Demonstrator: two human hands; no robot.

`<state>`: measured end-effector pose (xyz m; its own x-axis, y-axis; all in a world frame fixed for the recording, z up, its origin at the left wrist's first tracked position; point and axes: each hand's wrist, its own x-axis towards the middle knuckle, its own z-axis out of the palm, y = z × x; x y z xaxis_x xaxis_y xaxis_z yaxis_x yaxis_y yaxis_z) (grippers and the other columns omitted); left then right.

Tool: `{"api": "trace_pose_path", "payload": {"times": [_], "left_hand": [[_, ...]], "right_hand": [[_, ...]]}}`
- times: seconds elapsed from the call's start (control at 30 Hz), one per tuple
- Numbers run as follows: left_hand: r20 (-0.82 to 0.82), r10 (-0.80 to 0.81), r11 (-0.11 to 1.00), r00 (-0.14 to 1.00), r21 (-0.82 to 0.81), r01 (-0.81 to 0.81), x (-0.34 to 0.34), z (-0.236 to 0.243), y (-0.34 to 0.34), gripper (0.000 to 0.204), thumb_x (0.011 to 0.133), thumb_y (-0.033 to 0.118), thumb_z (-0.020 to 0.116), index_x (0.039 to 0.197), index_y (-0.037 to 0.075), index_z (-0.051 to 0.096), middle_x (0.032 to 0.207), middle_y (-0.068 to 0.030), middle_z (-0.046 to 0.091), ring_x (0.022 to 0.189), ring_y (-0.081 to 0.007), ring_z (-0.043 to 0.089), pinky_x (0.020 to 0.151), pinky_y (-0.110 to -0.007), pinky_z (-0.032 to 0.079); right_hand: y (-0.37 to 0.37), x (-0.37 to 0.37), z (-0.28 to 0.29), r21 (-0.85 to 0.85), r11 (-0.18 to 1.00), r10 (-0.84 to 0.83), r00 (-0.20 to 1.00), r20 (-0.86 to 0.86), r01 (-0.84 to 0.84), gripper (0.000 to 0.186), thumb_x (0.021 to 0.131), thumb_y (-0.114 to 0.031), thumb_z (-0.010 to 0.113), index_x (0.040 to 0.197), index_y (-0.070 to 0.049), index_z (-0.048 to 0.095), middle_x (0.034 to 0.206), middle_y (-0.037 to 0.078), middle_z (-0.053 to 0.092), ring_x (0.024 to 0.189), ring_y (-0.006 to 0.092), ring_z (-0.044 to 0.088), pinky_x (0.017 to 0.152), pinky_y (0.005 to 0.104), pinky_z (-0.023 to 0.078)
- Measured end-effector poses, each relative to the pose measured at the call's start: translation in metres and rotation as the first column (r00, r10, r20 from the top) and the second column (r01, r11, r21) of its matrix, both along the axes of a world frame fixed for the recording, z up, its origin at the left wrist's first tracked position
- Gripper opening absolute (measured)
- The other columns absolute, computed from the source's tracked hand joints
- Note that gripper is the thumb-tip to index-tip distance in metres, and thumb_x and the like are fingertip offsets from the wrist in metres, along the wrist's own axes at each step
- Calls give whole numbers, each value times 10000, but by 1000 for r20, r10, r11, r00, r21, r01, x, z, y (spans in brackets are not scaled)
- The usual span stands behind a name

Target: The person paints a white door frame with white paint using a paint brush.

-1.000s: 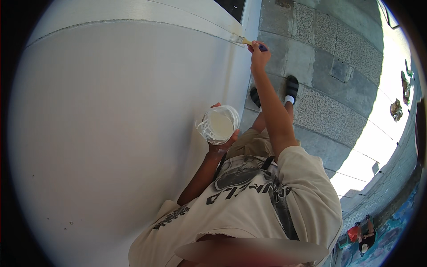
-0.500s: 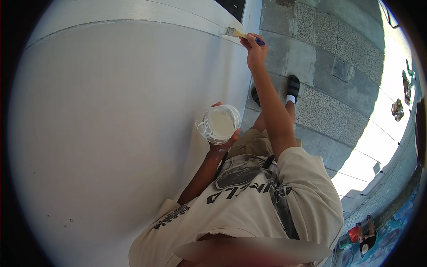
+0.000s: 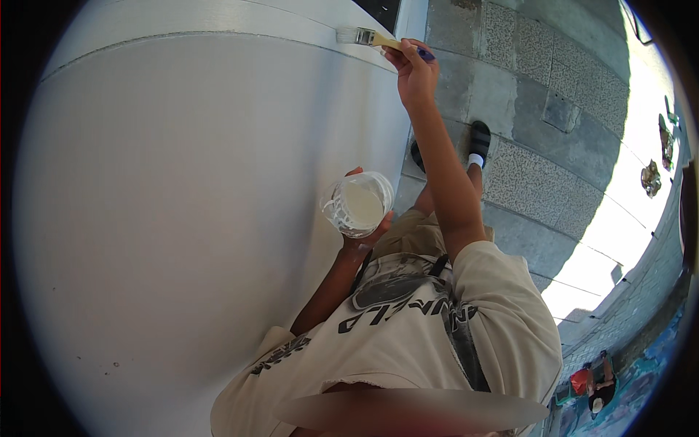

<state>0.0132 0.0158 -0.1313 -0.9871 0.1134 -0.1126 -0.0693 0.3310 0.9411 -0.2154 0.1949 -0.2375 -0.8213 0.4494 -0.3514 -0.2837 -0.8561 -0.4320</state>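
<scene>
In my right hand [image 3: 416, 71] is a flat paintbrush [image 3: 382, 41] with a yellow handle, purple at its end, and a metal band. Its pale bristles lie against the white wall trim [image 3: 291, 29], close to a dark opening. My left hand [image 3: 375, 229] is wrapped round a clear plastic tub [image 3: 387, 191], held in front of my body next to the wall. Whitish paint [image 3: 362, 205] shows in the tub, with smears on its inner side. Some fingers of the left hand are hidden behind the tub.
A large smooth white wall [image 3: 182, 182] fills the left side. Grey paving [image 3: 539, 175] lies to the right, with a bright sunlit strip [image 3: 597, 255] beyond. A person [image 3: 601, 390] sits far off at the lower right. A brownish object [image 3: 650, 179] lies on the sunlit ground.
The brush has moved left along the trim and slightly up, my right hand following it. My left hand and the tub have stayed in place.
</scene>
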Motion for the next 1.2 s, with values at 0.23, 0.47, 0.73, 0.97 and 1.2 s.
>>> {"api": "trace_pose_path", "payload": {"times": [0.23,0.47,0.73,0.97,1.2], "left_hand": [[24,22,1000,999,20,-23,-1,0,3,943,730,327,862,1485,35,378,1456,-128,433,1302,-269,480,1069,-418,441],[25,55,998,998,37,-56,2,1,2,943,721,312,864,1482,37,381,1458,-127,435,1305,-269,481,1072,-416,440],[33,-16,999,999,38,15,1,5,0,968,723,267,853,1511,63,329,1468,-107,413,1331,-256,445,1102,-422,427],[-24,-37,999,999,-15,37,0,0,3,957,705,308,861,1483,41,370,1447,-132,436,1285,-271,485,1054,-419,448],[-14,13,1000,1000,3,-13,7,-1,-2,945,719,337,868,1473,39,382,1446,-134,435,1275,-267,489,1053,-417,442]], "right_hand": [[-2,8,-132,-10,998,64,969,241,-64,153,920,-22,714,1025,63,641,925,199,720,828,316,759,768,359,653],[-15,11,-51,405,910,-65,939,338,-83,132,907,-11,719,987,89,684,929,184,720,786,297,756,751,356,658],[-11,9,8,35,999,17,999,-31,-16,188,916,-52,738,1028,74,655,945,202,714,853,331,762,791,376,650],[-12,21,-142,271,961,-82,880,468,-55,150,915,-35,728,993,82,676,951,188,714,835,293,756,789,358,649],[-23,13,-29,243,970,-33,976,214,-21,141,920,-43,722,994,69,681,934,180,716,837,288,754,763,353,647]]}}
